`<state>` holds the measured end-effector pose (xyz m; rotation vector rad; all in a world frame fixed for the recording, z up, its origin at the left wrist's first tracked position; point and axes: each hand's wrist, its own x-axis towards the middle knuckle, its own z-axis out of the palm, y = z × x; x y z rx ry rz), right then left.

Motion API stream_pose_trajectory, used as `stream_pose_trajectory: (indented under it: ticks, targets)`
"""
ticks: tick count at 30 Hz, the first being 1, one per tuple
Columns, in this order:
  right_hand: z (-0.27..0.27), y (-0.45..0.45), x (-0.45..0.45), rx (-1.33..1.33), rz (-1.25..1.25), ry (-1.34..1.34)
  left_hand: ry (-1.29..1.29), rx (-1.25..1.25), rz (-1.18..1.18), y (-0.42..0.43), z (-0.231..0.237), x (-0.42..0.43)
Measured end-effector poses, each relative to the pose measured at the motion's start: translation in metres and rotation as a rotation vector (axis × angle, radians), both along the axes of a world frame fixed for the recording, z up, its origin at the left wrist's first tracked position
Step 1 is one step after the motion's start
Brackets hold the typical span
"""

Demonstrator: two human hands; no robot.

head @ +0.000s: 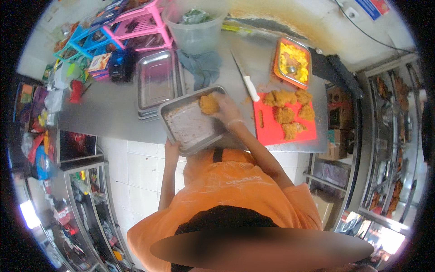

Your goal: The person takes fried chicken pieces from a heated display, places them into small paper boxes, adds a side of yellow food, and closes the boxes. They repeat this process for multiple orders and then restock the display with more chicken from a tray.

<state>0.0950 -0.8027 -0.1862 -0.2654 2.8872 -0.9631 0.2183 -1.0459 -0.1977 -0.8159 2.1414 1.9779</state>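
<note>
My left hand (pixel 173 149) grips the near left corner of a metal tray (pixel 190 125), which is tilted at the front edge of the steel table. Inside the tray's far right corner, my right hand (pixel 227 110) holds a piece of breaded fried food (pixel 209 103); crumbs lie on the tray's bottom. To the right, several more fried pieces (pixel 284 115) rest on a red cutting board (pixel 268 131). A knife with a white handle (pixel 250 89) lies beside the board's far left corner, its blade pointing away from me.
Stacked metal trays (pixel 156 80) stand left of a blue-grey cloth (pixel 204 69). Behind the cloth is a clear plastic tub (pixel 197 37). A metal container of yellow food (pixel 294 63) stands beyond the board. Pink plastic racks (pixel 139 25) and a red cup (pixel 76 91) are at the left.
</note>
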Motion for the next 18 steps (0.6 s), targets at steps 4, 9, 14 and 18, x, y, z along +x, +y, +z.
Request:
stream_pose_trajectory:
  ticks: [4, 9, 14, 18]
  targets:
    - [0.014, 0.069, 0.016, 0.313, -0.104, -0.110, 0.020, -0.019, -0.022, -0.002, 0.000, 0.001]
    - [0.025, 0.196, 0.074, 0.564, -0.721, 0.027, -0.021, -0.006, 0.011, -0.001, -0.002, 0.001]
    - [0.003, 0.239, 0.096, 0.701, -0.665, -0.232, -0.021, -0.017, -0.044, -0.004, -0.002, 0.001]
    - [-0.012, 0.208, 0.094, 0.680, -0.698, 0.261, -0.025, -0.007, 0.000, -0.005, 0.001, 0.000]
